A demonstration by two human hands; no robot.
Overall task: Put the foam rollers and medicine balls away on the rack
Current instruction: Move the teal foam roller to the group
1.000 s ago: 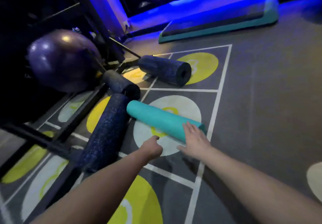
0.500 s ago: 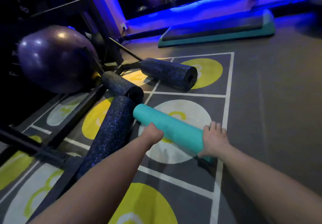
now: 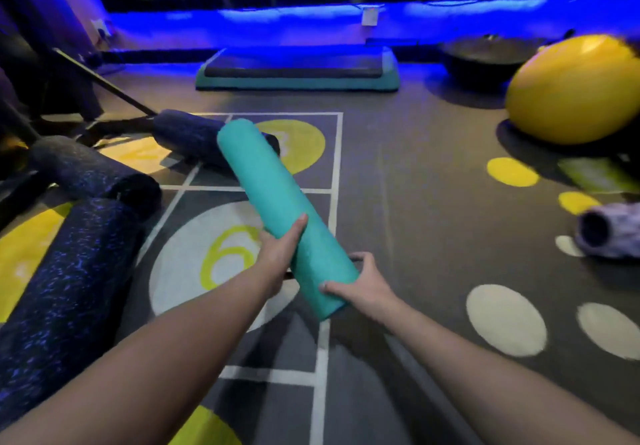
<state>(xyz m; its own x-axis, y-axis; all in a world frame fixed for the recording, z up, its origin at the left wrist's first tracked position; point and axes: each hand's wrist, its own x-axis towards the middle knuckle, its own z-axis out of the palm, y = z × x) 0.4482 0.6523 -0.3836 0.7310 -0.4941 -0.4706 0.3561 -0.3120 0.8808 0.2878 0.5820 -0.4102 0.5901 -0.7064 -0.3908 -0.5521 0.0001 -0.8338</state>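
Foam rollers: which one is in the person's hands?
The teal roller, held clear of the floor by left hand and right hand; the dark speckled rollers and the pale hollow roller at far right lie unheld.

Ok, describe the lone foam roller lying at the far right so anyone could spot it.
Start at the big yellow exercise ball on the right. Nearer the camera, past two yellow floor dots, lies a short pale marbled foam roller with a hollow end. The rest are dark blue-speckled foam rollers and one plain teal foam roller.
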